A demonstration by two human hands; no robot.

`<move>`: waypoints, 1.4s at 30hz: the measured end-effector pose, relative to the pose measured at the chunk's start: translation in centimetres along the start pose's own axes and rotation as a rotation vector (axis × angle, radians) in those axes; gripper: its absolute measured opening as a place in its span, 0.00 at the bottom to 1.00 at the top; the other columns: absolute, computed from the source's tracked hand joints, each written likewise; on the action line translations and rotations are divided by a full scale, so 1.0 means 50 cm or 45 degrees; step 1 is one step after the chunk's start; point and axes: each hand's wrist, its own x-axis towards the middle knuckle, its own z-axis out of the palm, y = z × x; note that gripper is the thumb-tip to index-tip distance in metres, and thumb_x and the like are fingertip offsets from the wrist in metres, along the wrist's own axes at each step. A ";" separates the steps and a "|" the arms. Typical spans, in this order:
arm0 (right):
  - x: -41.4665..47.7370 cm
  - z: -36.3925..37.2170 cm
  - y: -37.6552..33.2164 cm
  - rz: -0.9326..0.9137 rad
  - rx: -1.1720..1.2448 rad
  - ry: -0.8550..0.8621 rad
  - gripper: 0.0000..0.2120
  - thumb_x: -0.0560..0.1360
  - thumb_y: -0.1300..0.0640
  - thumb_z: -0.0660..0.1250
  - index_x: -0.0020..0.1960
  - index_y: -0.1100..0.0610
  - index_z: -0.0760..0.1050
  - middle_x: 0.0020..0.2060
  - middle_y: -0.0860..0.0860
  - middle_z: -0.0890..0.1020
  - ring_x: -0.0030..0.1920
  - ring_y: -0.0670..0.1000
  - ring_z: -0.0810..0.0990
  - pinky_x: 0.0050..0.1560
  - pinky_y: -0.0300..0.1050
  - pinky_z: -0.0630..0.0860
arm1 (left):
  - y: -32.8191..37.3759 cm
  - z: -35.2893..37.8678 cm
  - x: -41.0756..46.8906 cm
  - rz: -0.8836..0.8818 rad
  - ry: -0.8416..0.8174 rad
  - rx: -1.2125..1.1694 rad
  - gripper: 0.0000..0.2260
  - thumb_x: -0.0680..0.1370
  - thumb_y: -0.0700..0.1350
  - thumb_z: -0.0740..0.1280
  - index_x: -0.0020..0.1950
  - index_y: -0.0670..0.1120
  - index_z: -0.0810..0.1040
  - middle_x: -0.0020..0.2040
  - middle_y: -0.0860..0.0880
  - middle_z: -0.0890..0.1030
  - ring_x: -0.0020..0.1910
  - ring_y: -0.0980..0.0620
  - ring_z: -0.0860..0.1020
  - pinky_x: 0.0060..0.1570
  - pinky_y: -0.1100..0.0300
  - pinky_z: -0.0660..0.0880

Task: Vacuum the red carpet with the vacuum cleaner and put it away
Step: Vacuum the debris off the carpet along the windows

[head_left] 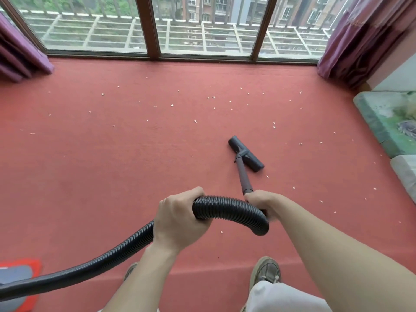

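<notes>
Nearest: two worn shoes, left [130, 271] and right [266, 270], stood on the red carpet [112, 165], with pale trousers [281, 298] above the right one.

Low on the person's left: the vacuum cleaner's body [20, 275], red and grey, was only partly in view and sat on the carpet.

Hose [229, 209]: black and ribbed. It rose from the body and arched between the two hands.

Left hand [177, 221]: its fingers were curled fully round the hose at the top of the arch.

Right hand [261, 202]: it was closed round the upper end of the wand [244, 176], just beside the hose's end.

Floor head [247, 156]: dark, and set flat on the carpet ahead and slightly right, at an angle to the window.

Carpet surface: pale scraps [172, 105] were scattered across it, thickest in the far half and to the right.

Right edge: a green patterned pad [382, 122] lay on the floor, with a grey-white one [405, 172] touching its near end.

Far wall: a brown-framed window [153, 28] ran the full width, with purple curtains bunched at the left [20, 57] and at the right [360, 41]. A railing and buildings showed outside.
</notes>
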 end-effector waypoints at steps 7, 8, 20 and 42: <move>0.023 0.070 -0.066 -0.061 0.688 -0.057 0.05 0.82 0.64 0.57 0.56 0.63 0.65 0.33 0.56 0.71 0.25 0.52 0.71 0.21 0.37 0.72 | -0.021 -0.034 0.015 0.057 0.183 -0.260 0.02 0.67 0.43 0.67 0.35 0.47 0.77 0.28 0.59 0.73 0.26 0.61 0.70 0.28 0.68 0.67; 0.031 0.072 -0.066 -0.082 0.712 -0.010 0.07 0.82 0.63 0.57 0.59 0.63 0.65 0.34 0.56 0.71 0.26 0.51 0.71 0.21 0.37 0.72 | -0.023 -0.035 0.014 0.057 0.190 -0.262 0.02 0.67 0.43 0.67 0.35 0.46 0.78 0.28 0.59 0.73 0.26 0.61 0.70 0.28 0.67 0.67; 0.000 0.005 0.124 0.080 0.264 0.220 0.16 0.75 0.63 0.57 0.60 0.67 0.73 0.38 0.59 0.82 0.34 0.56 0.81 0.31 0.46 0.77 | 0.006 -0.013 0.012 0.084 0.041 -0.121 0.06 0.68 0.50 0.66 0.36 0.49 0.78 0.26 0.55 0.73 0.24 0.52 0.71 0.27 0.58 0.73; -0.016 -0.093 0.273 0.052 0.365 0.255 0.15 0.78 0.64 0.58 0.63 0.64 0.72 0.37 0.55 0.78 0.29 0.50 0.74 0.23 0.37 0.69 | 0.131 0.139 0.010 0.177 -0.184 -0.132 0.07 0.66 0.51 0.65 0.34 0.49 0.72 0.24 0.53 0.65 0.26 0.51 0.63 0.27 0.56 0.70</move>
